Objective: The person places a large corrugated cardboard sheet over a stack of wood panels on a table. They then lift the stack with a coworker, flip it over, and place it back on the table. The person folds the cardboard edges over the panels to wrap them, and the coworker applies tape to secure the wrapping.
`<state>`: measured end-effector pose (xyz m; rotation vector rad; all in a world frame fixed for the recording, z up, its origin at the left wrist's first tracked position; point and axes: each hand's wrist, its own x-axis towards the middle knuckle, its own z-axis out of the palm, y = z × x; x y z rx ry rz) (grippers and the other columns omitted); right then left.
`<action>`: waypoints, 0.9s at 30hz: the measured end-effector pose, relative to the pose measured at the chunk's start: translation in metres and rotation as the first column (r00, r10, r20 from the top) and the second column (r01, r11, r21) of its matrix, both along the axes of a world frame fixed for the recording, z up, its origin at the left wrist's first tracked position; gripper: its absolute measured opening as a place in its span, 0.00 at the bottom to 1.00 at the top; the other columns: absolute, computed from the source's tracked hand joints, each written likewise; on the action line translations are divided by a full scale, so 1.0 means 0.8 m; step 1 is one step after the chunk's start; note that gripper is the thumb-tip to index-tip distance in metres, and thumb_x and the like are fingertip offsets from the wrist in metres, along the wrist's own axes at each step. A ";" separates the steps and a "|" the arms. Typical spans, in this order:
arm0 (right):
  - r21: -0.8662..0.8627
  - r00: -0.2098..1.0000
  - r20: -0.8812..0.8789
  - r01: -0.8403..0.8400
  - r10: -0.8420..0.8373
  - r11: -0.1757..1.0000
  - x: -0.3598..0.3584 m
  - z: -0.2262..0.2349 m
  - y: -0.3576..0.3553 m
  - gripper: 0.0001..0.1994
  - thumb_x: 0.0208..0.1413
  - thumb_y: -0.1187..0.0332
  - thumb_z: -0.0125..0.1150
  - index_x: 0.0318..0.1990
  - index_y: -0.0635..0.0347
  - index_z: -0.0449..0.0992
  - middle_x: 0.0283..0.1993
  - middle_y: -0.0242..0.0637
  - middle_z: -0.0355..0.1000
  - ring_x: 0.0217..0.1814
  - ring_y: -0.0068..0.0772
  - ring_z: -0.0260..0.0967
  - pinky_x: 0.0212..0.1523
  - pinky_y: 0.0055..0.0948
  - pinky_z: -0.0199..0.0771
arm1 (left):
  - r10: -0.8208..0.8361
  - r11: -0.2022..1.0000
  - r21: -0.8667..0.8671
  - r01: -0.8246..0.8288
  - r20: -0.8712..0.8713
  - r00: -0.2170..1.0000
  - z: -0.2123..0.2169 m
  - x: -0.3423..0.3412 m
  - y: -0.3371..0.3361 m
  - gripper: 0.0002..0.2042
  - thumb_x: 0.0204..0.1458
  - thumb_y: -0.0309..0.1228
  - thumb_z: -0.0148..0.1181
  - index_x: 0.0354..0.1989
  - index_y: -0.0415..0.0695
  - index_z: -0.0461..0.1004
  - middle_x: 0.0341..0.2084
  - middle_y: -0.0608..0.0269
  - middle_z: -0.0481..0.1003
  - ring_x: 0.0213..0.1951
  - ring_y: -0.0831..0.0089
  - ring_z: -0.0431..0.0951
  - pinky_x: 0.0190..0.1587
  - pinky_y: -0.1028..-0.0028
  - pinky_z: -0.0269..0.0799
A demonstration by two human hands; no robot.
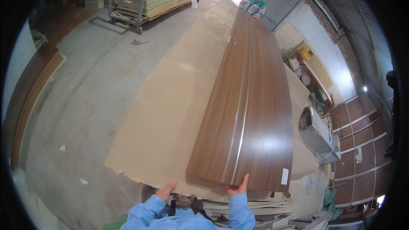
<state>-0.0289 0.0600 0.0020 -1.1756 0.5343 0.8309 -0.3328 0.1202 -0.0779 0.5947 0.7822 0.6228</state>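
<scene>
- Now the right hand [237,187] grips the near edge of the door [245,115], lying on cardboard [170,115].
- Left hand [165,191] pinches that cardboard's edge.
- Likely next: a level lift, matched with the person [254,4] opposite.

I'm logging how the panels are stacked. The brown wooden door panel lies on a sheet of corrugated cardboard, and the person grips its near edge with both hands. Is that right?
Not quite. In the head view only the right hand grips the near edge of the door panel; the left hand holds the edge of the cardboard sheet instead. The panel does lie on the cardboard.
</scene>
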 end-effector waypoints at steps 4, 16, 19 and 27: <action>0.062 0.999 0.035 -0.002 0.000 0.998 0.001 0.004 0.007 0.31 0.39 0.45 0.71 0.50 0.50 0.70 0.50 0.38 0.68 0.52 0.43 0.65 0.50 0.50 0.72 | -0.060 0.998 -0.005 0.060 -0.003 0.998 -0.012 -0.001 -0.005 0.19 0.61 0.42 0.46 0.45 0.35 0.70 0.35 0.54 0.76 0.33 0.65 0.77 0.33 0.68 0.78; 0.054 1.000 0.028 -0.013 0.012 0.998 -0.006 0.005 0.033 0.31 0.41 0.44 0.69 0.50 0.50 0.70 0.50 0.39 0.67 0.52 0.42 0.63 0.50 0.46 0.71 | 0.022 0.989 0.149 -0.022 -0.001 1.000 0.010 0.010 -0.007 0.18 0.60 0.40 0.48 0.44 0.34 0.71 0.35 0.57 0.76 0.31 0.69 0.77 0.33 0.72 0.76; 0.016 1.000 0.028 0.008 -0.008 1.000 -0.007 0.001 0.036 0.33 0.40 0.43 0.70 0.51 0.50 0.69 0.51 0.39 0.66 0.52 0.41 0.62 0.51 0.46 0.68 | 0.051 0.982 0.187 -0.026 -0.127 0.991 0.014 0.013 -0.015 0.15 0.60 0.36 0.49 0.42 0.34 0.70 0.33 0.56 0.76 0.31 0.68 0.76 0.31 0.70 0.77; 0.018 0.999 0.016 -0.049 0.049 0.999 -0.003 -0.005 0.040 0.33 0.39 0.44 0.71 0.51 0.50 0.69 0.51 0.42 0.67 0.51 0.44 0.63 0.49 0.48 0.69 | 0.121 0.990 0.085 -0.111 -0.127 0.985 0.017 0.013 -0.025 0.15 0.60 0.36 0.49 0.42 0.34 0.71 0.34 0.59 0.76 0.33 0.70 0.76 0.33 0.71 0.76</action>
